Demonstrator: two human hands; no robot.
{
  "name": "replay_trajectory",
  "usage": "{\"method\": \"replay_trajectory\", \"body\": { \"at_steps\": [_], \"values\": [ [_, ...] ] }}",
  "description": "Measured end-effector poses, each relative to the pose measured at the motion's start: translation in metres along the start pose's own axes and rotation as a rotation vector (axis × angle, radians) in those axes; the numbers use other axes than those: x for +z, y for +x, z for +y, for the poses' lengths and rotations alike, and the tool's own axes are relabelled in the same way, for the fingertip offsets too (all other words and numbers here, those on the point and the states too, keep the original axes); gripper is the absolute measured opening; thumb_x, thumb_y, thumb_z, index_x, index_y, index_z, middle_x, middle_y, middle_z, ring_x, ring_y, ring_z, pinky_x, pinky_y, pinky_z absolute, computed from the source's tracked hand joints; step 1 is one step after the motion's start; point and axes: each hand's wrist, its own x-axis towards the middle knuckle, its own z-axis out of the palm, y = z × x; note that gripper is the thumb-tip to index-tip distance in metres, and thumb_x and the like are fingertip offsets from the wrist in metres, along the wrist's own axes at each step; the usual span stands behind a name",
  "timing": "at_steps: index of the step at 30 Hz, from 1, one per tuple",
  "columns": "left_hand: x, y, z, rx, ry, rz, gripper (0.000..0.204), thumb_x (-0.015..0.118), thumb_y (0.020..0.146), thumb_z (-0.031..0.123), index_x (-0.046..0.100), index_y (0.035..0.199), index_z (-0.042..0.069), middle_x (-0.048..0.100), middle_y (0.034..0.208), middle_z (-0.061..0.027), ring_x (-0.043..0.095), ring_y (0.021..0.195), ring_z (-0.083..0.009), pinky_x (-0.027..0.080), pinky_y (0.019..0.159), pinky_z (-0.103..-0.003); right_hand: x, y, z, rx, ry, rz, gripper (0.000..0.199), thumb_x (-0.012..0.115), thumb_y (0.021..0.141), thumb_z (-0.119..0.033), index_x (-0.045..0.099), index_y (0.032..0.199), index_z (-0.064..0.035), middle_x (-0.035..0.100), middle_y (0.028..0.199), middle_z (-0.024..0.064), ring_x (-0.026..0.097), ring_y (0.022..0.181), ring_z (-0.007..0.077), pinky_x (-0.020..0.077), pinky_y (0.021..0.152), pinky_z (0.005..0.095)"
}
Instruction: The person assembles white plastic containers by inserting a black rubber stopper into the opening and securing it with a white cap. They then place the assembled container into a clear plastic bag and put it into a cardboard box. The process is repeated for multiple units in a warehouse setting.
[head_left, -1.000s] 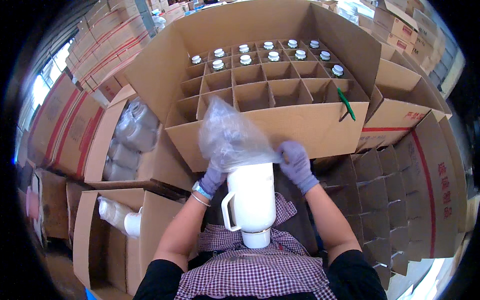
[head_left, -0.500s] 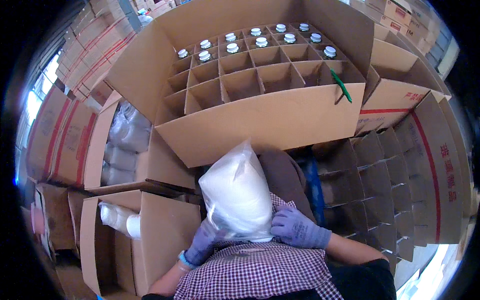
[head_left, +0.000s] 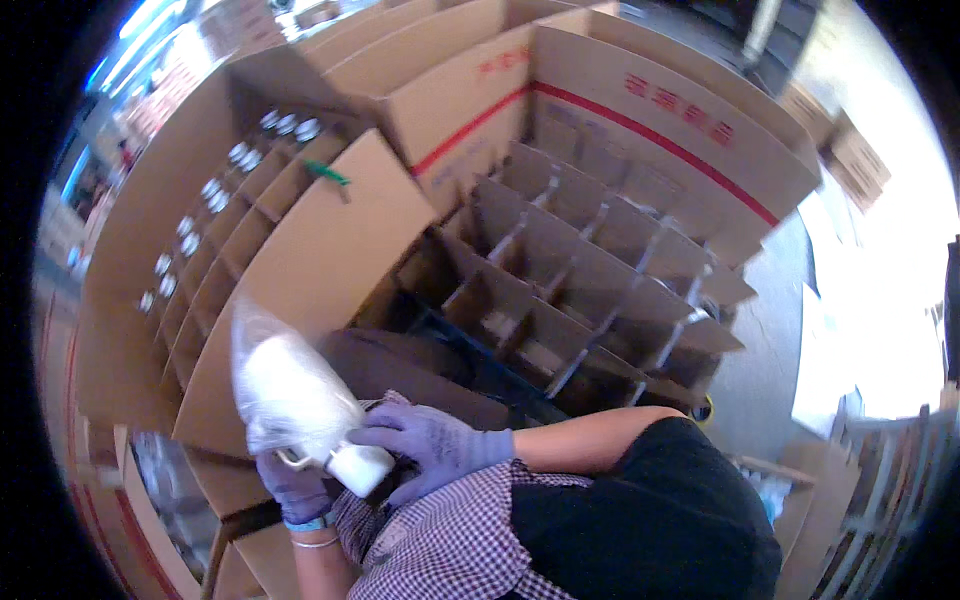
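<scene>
A white jug (head_left: 290, 375) inside a clear plastic bag (head_left: 250, 335) lies tilted across my lap, its white cap (head_left: 362, 468) toward me. Close to the cap, a small loop handle (head_left: 293, 460) shows. Wearing a purple glove, my left hand (head_left: 292, 492) is closed on the jug's handle end. My right hand (head_left: 430, 448), in a matching glove, grips the jug next to the cap, its fingers bent over the neck. Part of the left fingers is hidden beneath the jug.
An open carton (head_left: 330, 235) with cardboard dividers, several white-capped bottles (head_left: 218, 195) and a green pen-like tool (head_left: 326, 172) stands ahead on the left. To the right is another divided carton (head_left: 600, 270). More open cartons (head_left: 450, 90) stand behind.
The view has swung right, so the bottle carton now appears at the left. The bagged jug has tipped over, bringing its cap and handle into sight, and my right hand has moved onto its neck.
</scene>
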Motion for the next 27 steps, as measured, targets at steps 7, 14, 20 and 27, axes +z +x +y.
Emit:
{"method": "replay_trajectory", "body": {
  "at_steps": [7,14,20,27],
  "values": [
    [0.129,0.041,0.109,0.098,-0.023,-0.174,0.044,0.045,0.105,0.026,0.048,0.138,-0.002,0.055,0.134,-0.0141,0.056,0.121,-0.0251,0.048,0.102,-0.039,-0.047,-0.013,-0.006,0.080,-0.513,0.570,0.091,0.087,0.062,-0.026,0.047,0.143,-0.0140,0.044,0.141,0.0262,0.050,0.125,0.0463,0.0473,0.103,0.0492],
    [0.212,-0.013,0.185,0.719,0.459,-0.975,0.027,0.071,0.082,0.021,0.067,0.105,0.007,0.052,0.139,-0.0221,0.057,0.119,-0.0387,0.047,0.096,-0.047,-0.169,-0.078,-0.023,0.276,-0.384,1.137,0.087,0.093,0.067,-0.033,0.044,0.133,-0.0034,0.055,0.126,0.0123,0.055,0.117,0.0234,0.0467,0.100,0.0377],
    [0.127,0.003,0.129,0.493,0.476,-1.169,0.046,0.073,0.083,0.030,0.065,0.122,0.007,0.061,0.130,-0.0175,0.059,0.118,-0.0354,0.047,0.101,-0.044,-0.282,-0.169,0.011,0.594,-0.636,1.239,0.070,0.086,0.069,-0.030,0.054,0.123,-0.0001,0.064,0.115,0.0159,0.061,0.107,0.0262,0.0498,0.095,0.0391],
    [-0.081,0.006,0.116,0.101,0.847,-0.508,0.039,0.069,0.082,0.016,0.066,0.120,0.005,0.063,0.128,-0.0166,0.058,0.119,-0.0380,0.043,0.105,-0.045,-0.333,-0.198,0.151,1.178,-1.086,0.614,0.069,0.073,0.079,-0.056,0.060,0.121,-0.0032,0.070,0.110,0.0218,0.069,0.089,0.0375,0.0531,0.086,0.0447]
  ]
}}
